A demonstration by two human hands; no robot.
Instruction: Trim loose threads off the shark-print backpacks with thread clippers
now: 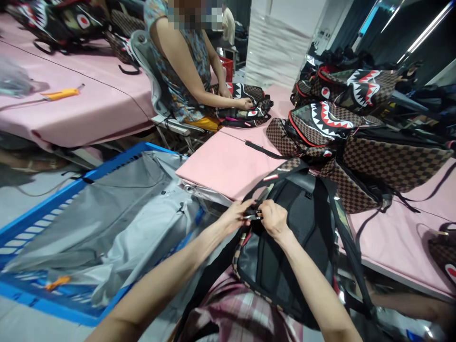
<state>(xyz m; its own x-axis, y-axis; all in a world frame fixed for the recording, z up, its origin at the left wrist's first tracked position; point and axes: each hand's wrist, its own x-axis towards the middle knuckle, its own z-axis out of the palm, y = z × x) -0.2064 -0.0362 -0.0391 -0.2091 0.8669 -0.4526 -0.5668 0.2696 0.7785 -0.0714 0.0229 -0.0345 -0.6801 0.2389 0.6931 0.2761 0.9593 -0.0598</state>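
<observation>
A black padded backpack (295,232) with brown checkered edging leans across my lap against the table edge, its back panel and shoulder straps facing me. My left hand (237,214) is closed around a black strap at the bag's left edge. Close beside it, my right hand (273,217) is closed in a fist. Between the two hands shows a small shiny metal tool (253,217) that looks like thread snips. It appears to come from my right hand, though my fingers hide most of it.
Checkered shark-mouth backpacks (327,123) are piled on the pink table (228,161). A seated co-worker (185,61) handles another backpack (245,111). A blue crate (21,232) with grey lining stands on the floor at left. An orange-handled tool (62,94) lies on the left table.
</observation>
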